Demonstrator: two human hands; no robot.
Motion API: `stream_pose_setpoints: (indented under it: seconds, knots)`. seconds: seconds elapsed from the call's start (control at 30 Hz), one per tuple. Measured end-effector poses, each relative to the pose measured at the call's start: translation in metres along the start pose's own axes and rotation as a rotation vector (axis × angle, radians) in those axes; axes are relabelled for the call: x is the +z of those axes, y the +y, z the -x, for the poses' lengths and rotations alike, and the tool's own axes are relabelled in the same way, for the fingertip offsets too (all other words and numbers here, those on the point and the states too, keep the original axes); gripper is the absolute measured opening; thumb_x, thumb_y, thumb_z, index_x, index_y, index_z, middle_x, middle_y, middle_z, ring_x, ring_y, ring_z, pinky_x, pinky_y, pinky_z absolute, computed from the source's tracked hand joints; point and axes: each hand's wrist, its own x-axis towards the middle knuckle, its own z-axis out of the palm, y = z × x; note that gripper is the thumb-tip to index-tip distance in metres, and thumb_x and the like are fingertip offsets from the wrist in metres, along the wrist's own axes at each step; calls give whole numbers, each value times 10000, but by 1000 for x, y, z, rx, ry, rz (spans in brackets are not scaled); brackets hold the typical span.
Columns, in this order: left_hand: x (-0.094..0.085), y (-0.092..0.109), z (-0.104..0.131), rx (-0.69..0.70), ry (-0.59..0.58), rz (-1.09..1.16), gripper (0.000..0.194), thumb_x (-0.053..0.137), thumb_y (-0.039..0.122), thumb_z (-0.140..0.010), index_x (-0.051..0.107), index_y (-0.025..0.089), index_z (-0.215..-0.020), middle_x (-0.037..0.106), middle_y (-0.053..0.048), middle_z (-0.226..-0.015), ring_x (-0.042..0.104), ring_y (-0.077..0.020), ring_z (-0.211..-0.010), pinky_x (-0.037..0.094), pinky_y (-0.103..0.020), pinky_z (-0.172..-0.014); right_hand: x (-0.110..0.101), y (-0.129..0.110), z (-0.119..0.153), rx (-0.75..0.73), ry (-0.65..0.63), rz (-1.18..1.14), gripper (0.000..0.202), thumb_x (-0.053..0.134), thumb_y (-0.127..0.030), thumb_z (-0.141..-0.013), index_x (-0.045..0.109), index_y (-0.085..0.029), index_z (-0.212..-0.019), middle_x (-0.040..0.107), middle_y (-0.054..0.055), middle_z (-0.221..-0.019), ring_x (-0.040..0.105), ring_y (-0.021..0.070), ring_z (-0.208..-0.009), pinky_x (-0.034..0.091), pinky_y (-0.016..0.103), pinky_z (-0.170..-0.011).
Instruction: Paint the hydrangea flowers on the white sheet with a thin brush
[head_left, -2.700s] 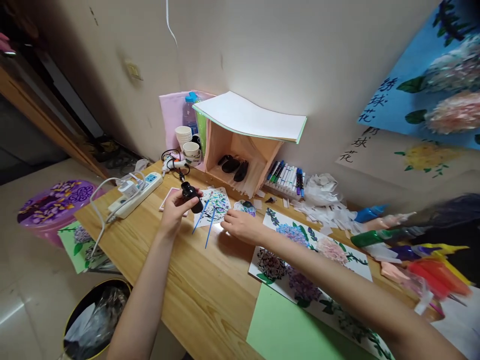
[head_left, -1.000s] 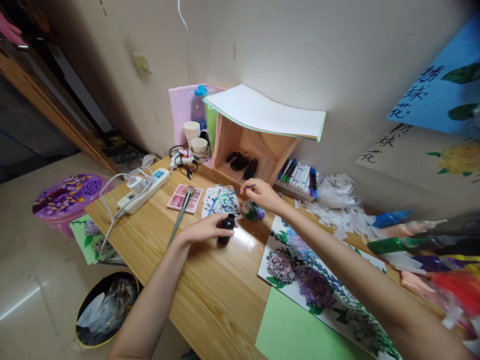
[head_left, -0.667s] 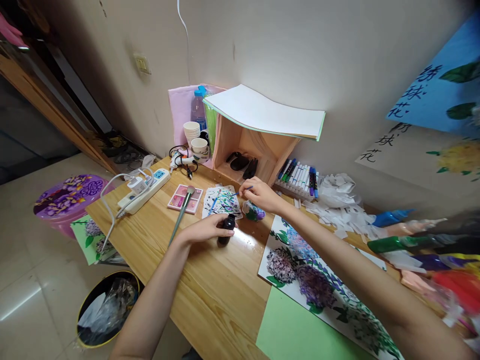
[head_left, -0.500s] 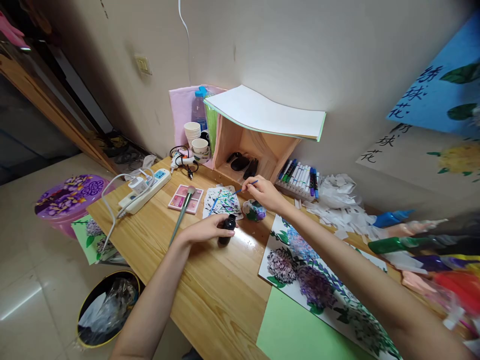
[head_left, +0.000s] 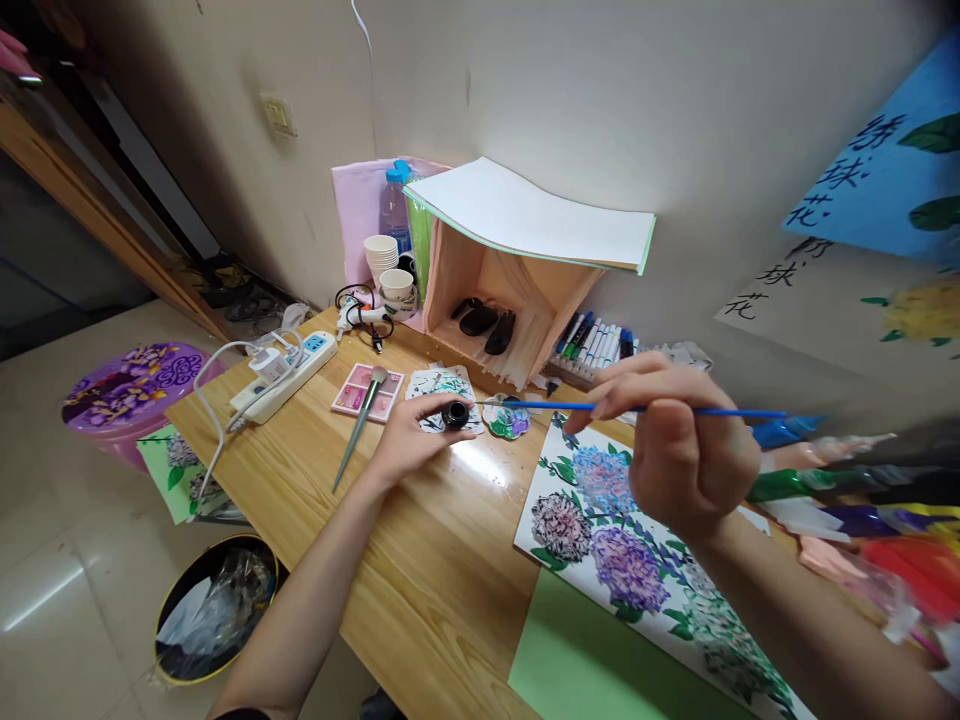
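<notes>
My left hand (head_left: 411, 432) grips a small black ink bottle (head_left: 455, 414) whose round opening faces up toward me. In my right hand (head_left: 686, 445) is a thin blue paintbrush (head_left: 555, 405), held nearly level, its tip close to the bottle's mouth; I cannot tell whether it touches. Behind the bottle lies a paint-smeared white sheet (head_left: 448, 382), partly covered by my left hand. A flower-shaped palette (head_left: 507, 418) with green and purple paint sits to its right. Below my right hand is a painting of hydrangeas (head_left: 628, 568), partly hidden by my forearm.
Left of my hand are a large makeup brush (head_left: 360, 425), a pink palette (head_left: 388, 398) and a power strip (head_left: 292, 375). An open box (head_left: 487, 290) stands at the back beside markers (head_left: 596, 345). Paint tubes (head_left: 802, 485) lie right. Green paper (head_left: 570, 650) lies under the painting.
My right hand has moved right and toward me, bringing the paintbrush from above the smeared sheet to the bottle. The bottle is now tilted with its mouth toward me.
</notes>
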Motion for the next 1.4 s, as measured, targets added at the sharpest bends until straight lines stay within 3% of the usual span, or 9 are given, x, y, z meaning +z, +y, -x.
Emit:
stream_pose_setpoints:
  seconds: [0.1,0.3,0.63,1.07,1.23,1.4]
  knots:
    - [1,-1,1,45,13,-52,358,776,346,-654,705,163,-954,711,-66,-988,642,-222,-945,474,-319,-896,5,-1,4,-42,6,-15,250,327,-264,-965,563,-270,-885,606,28,-697,568,184,-701,463,363,-620]
    - [2,0,2,114,-4,-117,335,773,324,-665,709,182,-962,722,-54,-957,647,-216,-914,477,-325,-881,15,1,2,-34,-201,34,258,313,-234,-965,557,-243,-878,608,24,-693,550,168,-690,462,325,-618]
    - [1,-6,2,155,-16,-184,338,741,365,-696,707,198,-988,717,-44,-986,644,-229,-934,471,-330,-887,33,4,-5,-146,-313,123,206,342,-180,-945,519,-241,-859,587,15,-689,539,157,-667,486,280,-583]
    - [3,-6,2,146,-19,-223,299,706,306,-727,707,187,-1002,720,-45,-1001,643,-234,-956,471,-330,-889,39,8,-5,-138,-346,152,208,347,-175,-946,514,-216,-831,592,9,-666,531,148,-660,481,269,-601]
    - [3,-3,1,165,-24,-186,337,758,335,-685,709,181,-980,724,-51,-979,654,-218,-920,484,-319,-870,26,0,-6,-119,-305,126,214,343,-176,-944,526,-222,-843,604,20,-700,530,148,-663,468,275,-599]
    - [3,-3,2,178,6,-160,340,792,288,-644,717,183,-959,735,-54,-946,670,-209,-884,504,-329,-851,9,-7,-4,-1,-217,54,220,360,-191,-940,560,-216,-851,610,27,-706,545,157,-692,448,302,-609]
